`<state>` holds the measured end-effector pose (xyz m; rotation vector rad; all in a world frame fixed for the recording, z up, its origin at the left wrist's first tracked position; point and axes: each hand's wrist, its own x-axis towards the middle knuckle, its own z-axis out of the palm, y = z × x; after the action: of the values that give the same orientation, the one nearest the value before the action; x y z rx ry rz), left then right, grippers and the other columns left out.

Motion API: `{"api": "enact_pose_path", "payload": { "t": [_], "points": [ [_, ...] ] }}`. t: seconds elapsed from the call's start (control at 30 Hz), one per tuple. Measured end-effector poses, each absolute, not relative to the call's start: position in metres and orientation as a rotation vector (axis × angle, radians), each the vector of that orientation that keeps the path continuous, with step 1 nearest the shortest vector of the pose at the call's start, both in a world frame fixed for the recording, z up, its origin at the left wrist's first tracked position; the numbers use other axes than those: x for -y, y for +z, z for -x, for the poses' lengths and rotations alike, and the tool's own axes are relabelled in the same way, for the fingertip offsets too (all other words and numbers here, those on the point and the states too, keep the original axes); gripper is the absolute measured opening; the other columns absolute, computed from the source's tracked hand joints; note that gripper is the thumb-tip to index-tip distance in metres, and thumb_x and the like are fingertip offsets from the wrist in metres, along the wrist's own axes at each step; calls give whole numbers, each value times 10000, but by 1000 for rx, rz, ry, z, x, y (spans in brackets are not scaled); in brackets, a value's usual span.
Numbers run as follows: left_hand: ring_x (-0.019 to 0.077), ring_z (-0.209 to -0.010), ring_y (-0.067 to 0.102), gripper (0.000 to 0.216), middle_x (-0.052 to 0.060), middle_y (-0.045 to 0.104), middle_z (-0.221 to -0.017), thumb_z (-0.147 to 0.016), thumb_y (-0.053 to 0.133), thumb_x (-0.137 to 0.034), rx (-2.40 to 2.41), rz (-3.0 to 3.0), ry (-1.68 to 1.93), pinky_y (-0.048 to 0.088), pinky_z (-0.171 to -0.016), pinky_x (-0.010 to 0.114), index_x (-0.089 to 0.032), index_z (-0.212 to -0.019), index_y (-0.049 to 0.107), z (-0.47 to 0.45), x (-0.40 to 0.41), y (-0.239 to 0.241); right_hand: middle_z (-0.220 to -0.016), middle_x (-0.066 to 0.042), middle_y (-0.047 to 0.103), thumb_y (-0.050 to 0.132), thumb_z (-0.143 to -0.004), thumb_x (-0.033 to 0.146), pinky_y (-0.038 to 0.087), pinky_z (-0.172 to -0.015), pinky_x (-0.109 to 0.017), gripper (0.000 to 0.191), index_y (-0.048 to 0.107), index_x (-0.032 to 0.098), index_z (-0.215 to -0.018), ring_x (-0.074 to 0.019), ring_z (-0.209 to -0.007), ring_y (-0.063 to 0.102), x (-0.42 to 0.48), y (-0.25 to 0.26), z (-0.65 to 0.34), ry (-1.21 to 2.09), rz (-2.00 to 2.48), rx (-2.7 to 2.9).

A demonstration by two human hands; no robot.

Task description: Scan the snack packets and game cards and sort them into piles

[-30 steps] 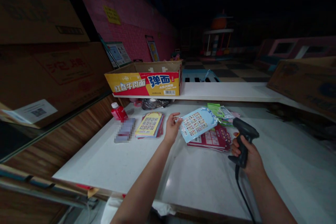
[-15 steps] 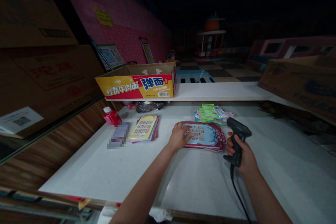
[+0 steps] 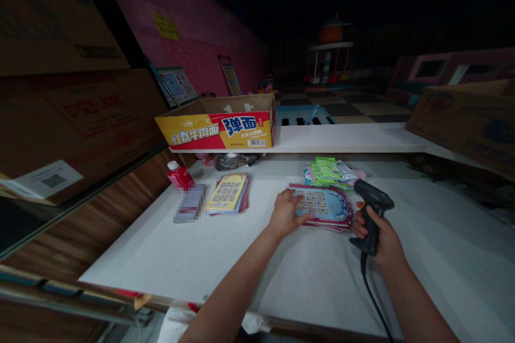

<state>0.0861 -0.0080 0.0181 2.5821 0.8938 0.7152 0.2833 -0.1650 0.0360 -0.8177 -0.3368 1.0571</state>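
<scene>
My left hand (image 3: 286, 213) rests with fingers spread on the left edge of a blue card (image 3: 324, 204) printed with a grid of small pictures. That card lies on top of a stack of red-edged cards (image 3: 322, 221) on the white counter (image 3: 225, 257). My right hand (image 3: 382, 236) is closed round the grip of a black barcode scanner (image 3: 372, 209), whose head points at the stack. Its cable (image 3: 372, 300) trails back toward me.
A yellow-topped card pile (image 3: 228, 192) and a red bottle (image 3: 179, 175) lie at the left. Green packets (image 3: 330, 169) sit behind the stack. A yellow and red carton (image 3: 219, 123) stands on the raised shelf (image 3: 346, 139). Brown cartons (image 3: 72, 102) flank the left, another (image 3: 466, 123) the right.
My left hand has lowered the blue card from the air onto the red-edged stack and now rests flat on it. The scanner hand has barely moved.
</scene>
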Motion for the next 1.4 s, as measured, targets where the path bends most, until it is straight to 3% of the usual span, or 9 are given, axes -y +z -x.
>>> {"api": "enact_pose_path", "payload": {
  "t": [0.13, 0.23, 0.33, 0.43, 0.53, 0.73, 1.0, 1.23, 1.4],
  "points": [
    [304, -1239, 498, 359, 152, 553, -1287, -868, 612, -367, -1208, -2527, 794, 388, -1063, 454, -206, -1185, 657, -45, -22, 33, -573, 50, 507, 853, -657, 384, 359, -365, -156, 327, 638, 203, -825, -59, -424, 410, 167, 33, -283, 1070, 826, 337],
    [312, -1216, 504, 344, 171, 551, -1281, -863, 589, -299, -1622, -2480, 749, 379, -1048, 442, -182, -1182, 646, -7, -41, 49, -584, 46, 503, 847, -663, 386, 376, -369, -169, 334, 659, 203, -869, -66, -431, 417, 168, 30, -283, 1075, 846, 358],
    [368, -1242, 469, 412, 220, 552, -1268, -841, 597, -334, -2117, -2304, 591, 377, -1004, 479, -149, -1209, 613, 26, -52, 63, -592, 39, 502, 849, -654, 380, 375, -361, -171, 328, 673, 201, -865, -67, -433, 420, 168, 27, -285, 1081, 861, 367],
    [418, -1234, 473, 536, 249, 565, -1260, -787, 644, -488, -2364, -2047, 346, 392, -942, 512, -151, -1200, 596, 50, -57, 71, -588, 41, 498, 851, -649, 379, 383, -361, -169, 329, 689, 199, -872, -63, -431, 419, 168, 24, -285, 1091, 860, 345],
    [422, -1223, 497, 616, 247, 560, -1294, -747, 653, -598, -2350, -1936, 206, 410, -908, 506, -178, -1193, 591, 64, -59, 74, -586, 39, 499, 848, -653, 363, 387, -363, -170, 306, 691, 202, -861, -64, -431, 419, 168, 24, -285, 1103, 846, 333],
    [394, -1173, 540, 583, 229, 591, -1235, -745, 682, -561, -2351, -2050, 282, 443, -887, 489, -177, -1175, 593, 68, -58, 74, -584, 29, 512, 850, -646, 363, 393, -360, -180, 311, 706, 189, -860, -75, -435, 424, 169, 25, -285, 1106, 844, 328],
    [424, -1181, 526, 733, 261, 559, -1256, -697, 677, -661, -2375, -1900, 236, 447, -888, 500, -150, -1211, 570, 72, -59, 73, -574, 29, 523, 864, -622, 373, 397, -367, -172, 345, 714, 176, -863, -69, -430, 439, 168, 27, -284, 1110, 839, 304],
    [372, -1125, 579, 533, 219, 600, -1196, -682, 753, -463, -2377, -1905, 526, 460, -869, 430, -148, -1086, 608, 81, -62, 78, -572, 32, 525, 867, -612, 371, 396, -361, -168, 340, 696, 177, -833, -66, -417, 439, 167, 29, -282, 1113, 825, 325],
    [326, -961, 678, 245, 114, 706, -844, -685, 759, -299, -1924, -1416, 898, 525, -759, 380, -163, -806, 594, 95, -73, 81, -575, 33, 528, 861, -627, 365, 392, -360, -166, 324, 670, 184, -817, -68, -418, 445, 167, 26, -283, 1119, 818, 325]
  ]
}}
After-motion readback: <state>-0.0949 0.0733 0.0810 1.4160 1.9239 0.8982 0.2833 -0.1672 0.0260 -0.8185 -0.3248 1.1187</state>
